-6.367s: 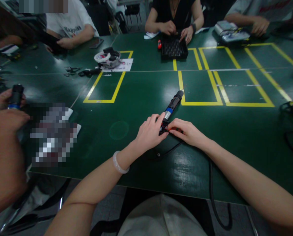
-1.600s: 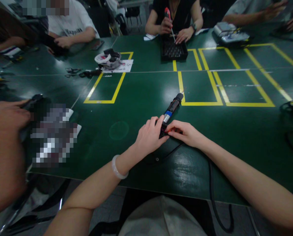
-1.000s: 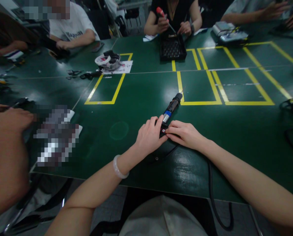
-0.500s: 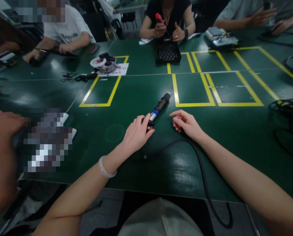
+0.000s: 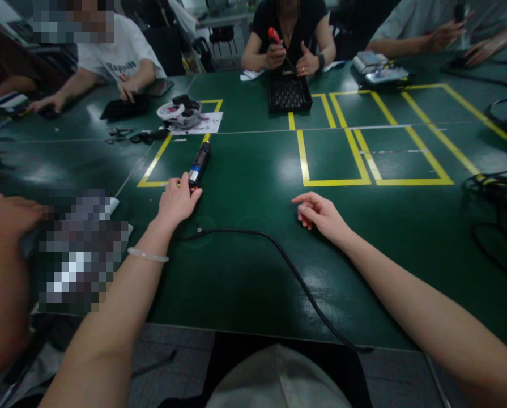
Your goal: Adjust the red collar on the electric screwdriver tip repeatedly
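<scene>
My left hand [image 5: 177, 196] is closed around the rear end of an electric screwdriver [image 5: 199, 163], a black pen-shaped tool with a blue and silver band. Its tip points away from me, toward the yellow tape outline at the left. A black cable [image 5: 274, 241] trails from near that hand across the table and over the front edge. My right hand [image 5: 316, 212] rests on the green table [image 5: 245, 283] with nothing in it, index finger stretched out and the other fingers loosely curled.
Yellow tape outlines [image 5: 338, 182] mark the table. A tape roll [image 5: 170, 110] lies on a white paper at the back left. Across the table a person works over a black tray [image 5: 290, 99]. Coiled cables [image 5: 497, 198] lie at the right; another person's hand [image 5: 13, 212] is at the left.
My left hand has moved left and away from me with the electric screwdriver, pulling the cable along. My right hand has stayed in place. A person opposite has lowered a dark item to the table.
</scene>
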A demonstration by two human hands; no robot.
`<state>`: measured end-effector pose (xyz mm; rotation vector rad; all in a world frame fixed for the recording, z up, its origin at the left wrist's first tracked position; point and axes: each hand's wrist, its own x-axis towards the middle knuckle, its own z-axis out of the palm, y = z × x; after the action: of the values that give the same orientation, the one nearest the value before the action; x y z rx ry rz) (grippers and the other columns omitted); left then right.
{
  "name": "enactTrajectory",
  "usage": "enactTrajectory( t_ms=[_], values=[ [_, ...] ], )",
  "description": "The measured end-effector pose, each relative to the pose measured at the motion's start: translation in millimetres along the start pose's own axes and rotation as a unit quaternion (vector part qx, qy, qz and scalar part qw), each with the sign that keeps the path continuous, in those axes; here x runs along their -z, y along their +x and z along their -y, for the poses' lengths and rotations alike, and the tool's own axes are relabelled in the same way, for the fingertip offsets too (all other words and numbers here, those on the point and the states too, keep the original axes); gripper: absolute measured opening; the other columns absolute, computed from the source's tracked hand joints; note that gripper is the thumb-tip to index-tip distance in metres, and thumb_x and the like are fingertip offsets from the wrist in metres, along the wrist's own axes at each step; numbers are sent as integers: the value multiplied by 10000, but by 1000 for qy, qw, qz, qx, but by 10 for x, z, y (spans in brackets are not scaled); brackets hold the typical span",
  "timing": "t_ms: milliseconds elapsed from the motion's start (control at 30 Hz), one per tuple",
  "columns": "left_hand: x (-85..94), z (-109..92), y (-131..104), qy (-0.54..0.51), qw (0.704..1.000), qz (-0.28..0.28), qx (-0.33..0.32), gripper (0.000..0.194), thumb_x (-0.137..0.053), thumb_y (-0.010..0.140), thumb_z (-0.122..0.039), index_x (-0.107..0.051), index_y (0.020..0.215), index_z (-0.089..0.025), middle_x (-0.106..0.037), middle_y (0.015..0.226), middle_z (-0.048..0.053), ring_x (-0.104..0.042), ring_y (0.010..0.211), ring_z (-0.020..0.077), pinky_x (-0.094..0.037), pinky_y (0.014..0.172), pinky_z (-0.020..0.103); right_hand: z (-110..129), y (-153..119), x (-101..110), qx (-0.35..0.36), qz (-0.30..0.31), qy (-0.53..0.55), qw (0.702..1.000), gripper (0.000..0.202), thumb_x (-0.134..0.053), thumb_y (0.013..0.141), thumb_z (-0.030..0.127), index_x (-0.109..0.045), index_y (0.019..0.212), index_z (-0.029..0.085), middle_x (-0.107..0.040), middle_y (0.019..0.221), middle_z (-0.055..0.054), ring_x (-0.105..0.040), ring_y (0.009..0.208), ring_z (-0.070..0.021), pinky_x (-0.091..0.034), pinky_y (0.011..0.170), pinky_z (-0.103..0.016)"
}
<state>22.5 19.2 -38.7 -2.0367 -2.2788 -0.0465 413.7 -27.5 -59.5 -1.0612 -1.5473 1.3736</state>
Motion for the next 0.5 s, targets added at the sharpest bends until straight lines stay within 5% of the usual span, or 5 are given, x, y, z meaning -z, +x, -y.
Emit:
enactTrajectory(
  t_ms=[233, 500],
  values=[
    [-22, 509, 351, 11, 997, 15, 80, 610, -404, 987, -459, -339, 1448, -66, -438, 1389, 255, -488, 1241, 388, -399, 996, 513, -13, 0, 3, -2, 7, -10, 1000, 239, -592, 894, 328, -597, 1077, 174, -590, 694, 26, -550, 531, -95, -435, 440, -207],
    [-3, 558, 409, 13, 995, 21, 96, 622, -389, 998, -418, -273, 1457, -15, -400, 1416, 279, -447, 1255, 394, -359, 997, 535, 8, -1, 0, -5, 15, -16, 1000, 235, -591, 899, 329, -601, 1073, 172, -599, 710, 17, -561, 552, -100, -441, 454, -211]
  ],
)
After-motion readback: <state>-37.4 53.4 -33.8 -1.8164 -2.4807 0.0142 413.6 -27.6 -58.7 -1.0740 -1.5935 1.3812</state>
